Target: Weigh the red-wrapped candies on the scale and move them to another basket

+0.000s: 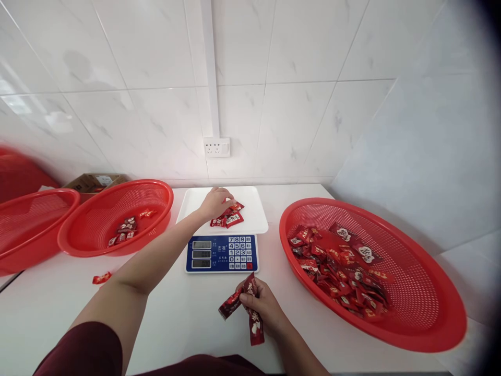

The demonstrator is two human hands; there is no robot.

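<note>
On the white pan of a digital weighing scale lies a small heap of red wrapped packets. My left hand reaches over the heap, its fingers curled down onto the packets and partly hiding them. In front of the scale, my right hand pinches long dark-red packets between thumb and fingers; one points down and another sticks out to the left. To the right, a big red plastic basket holds many similar packets.
A red basket with several packets stands left of the scale, another red basket beside it. One loose red packet lies on the white table near my left forearm. A cardboard box and a wall socket are behind.
</note>
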